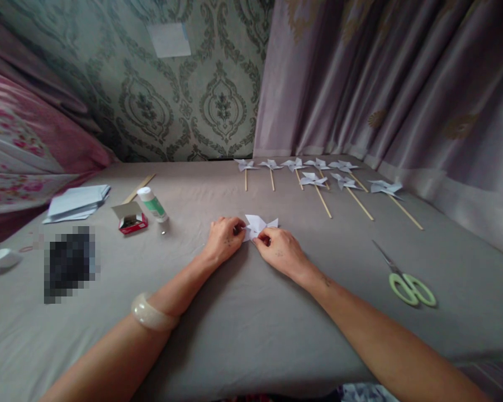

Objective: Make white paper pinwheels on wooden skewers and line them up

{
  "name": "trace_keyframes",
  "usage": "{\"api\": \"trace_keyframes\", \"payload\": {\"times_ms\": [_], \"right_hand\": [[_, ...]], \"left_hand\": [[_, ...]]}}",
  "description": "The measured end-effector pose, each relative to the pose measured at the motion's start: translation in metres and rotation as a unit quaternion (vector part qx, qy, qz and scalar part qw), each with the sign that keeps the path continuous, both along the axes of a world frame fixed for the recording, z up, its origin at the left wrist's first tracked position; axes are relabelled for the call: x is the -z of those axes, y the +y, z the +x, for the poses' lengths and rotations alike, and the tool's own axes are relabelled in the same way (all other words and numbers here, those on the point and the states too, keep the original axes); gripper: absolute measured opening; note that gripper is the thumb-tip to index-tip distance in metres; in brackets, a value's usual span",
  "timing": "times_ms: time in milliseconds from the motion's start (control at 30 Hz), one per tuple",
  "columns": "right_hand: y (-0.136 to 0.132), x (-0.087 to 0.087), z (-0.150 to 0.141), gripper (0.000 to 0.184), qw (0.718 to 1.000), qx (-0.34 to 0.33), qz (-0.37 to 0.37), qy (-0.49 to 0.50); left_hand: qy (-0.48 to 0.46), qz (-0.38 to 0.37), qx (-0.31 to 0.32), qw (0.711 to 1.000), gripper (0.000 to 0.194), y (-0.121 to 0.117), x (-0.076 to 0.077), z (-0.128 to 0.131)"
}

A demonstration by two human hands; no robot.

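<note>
A white paper pinwheel (pixel 256 223) with folded blades is between my two hands, over the middle of the grey-covered table (pixel 251 312). My left hand (pixel 225 239) pinches its left edge between thumb and fingers. On its lower right, the fingers of my right hand (pixel 281 249) are closed on the paper near its centre. No stick shows on this pinwheel, and my fingers hide part of its blades. A pale bangle (pixel 153 314) circles my left forearm.
Several finished-looking pinwheels on sticks (pixel 314 180) lie at the back right. Green-handled scissors (pixel 411 287) rest at right. On the left are a glue stick (pixel 152 204), an opened small red box (pixel 132 223), wooden sticks (pixel 139 188), stacked paper (pixel 79 202) and a blurred dark object (pixel 69 265).
</note>
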State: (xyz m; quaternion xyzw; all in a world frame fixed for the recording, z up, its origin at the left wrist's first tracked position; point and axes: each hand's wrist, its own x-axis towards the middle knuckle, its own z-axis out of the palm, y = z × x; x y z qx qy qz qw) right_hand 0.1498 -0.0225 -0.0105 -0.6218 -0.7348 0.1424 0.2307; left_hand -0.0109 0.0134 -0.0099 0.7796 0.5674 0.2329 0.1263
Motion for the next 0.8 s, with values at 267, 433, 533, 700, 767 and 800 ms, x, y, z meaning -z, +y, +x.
{"api": "trace_keyframes", "payload": {"times_ms": [267,433,533,700,767,800], "right_hand": [[0.002,-0.001,0.001,0.022,0.998,0.028,-0.047,-0.017],[0.004,-0.003,0.001,0.021,0.996,0.034,-0.08,-0.006],[0.005,-0.004,0.001,0.021,0.995,0.032,-0.09,-0.014],[0.006,-0.005,0.001,0.024,0.994,0.034,-0.097,-0.031],[0.006,-0.006,0.001,0.025,0.994,0.034,-0.102,-0.037],[0.005,-0.006,0.001,0.026,0.993,0.034,-0.103,-0.039]], "left_hand": [[0.03,0.087,0.085,0.992,0.018,-0.001,0.012,-0.003],[0.032,0.094,0.13,0.987,0.02,-0.002,0.013,-0.003],[0.033,0.089,0.139,0.986,0.022,-0.002,0.011,-0.003],[0.043,0.078,0.148,0.985,0.026,-0.003,0.009,-0.001],[0.046,0.075,0.154,0.984,0.027,-0.003,0.008,-0.001],[0.048,0.074,0.157,0.984,0.027,-0.003,0.007,0.0]]}}
